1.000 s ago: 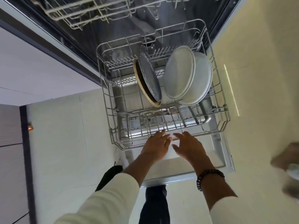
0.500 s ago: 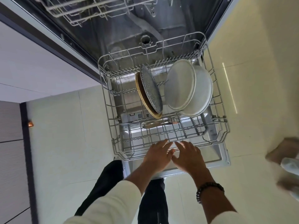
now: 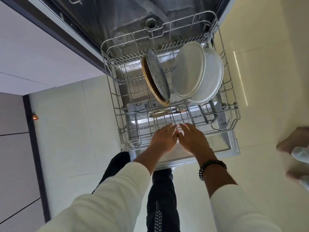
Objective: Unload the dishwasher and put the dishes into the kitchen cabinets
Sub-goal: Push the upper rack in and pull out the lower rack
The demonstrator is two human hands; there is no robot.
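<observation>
The dishwasher's lower wire rack (image 3: 115, 104) stands pulled out over the open door (image 3: 225, 148). Upright in it are a tan-rimmed brown plate (image 3: 145, 76), a speckled grey plate (image 3: 158, 76) against it, a white plate (image 3: 189, 71) and a deep white bowl (image 3: 214, 77) behind that. Cutlery (image 3: 160, 113) lies flat near the rack's front. My left hand (image 3: 163, 139) and my right hand (image 3: 194, 141) hover side by side over the front rim, fingers straight, thumbs nearly touching, holding nothing.
The dark dishwasher tub (image 3: 133, 17) gapes behind the rack. Pale cabinet fronts with a copper knob (image 3: 34, 117) run along the left. Cream floor tiles (image 3: 267, 81) lie to the right, with blurred brownish shapes (image 3: 297, 144) at the right edge. My dark-trousered legs (image 3: 160, 198) stand before the door.
The rack has slid further out of the tub toward me, and both hands came back with it. The fingers now lie straight above the front rim.
</observation>
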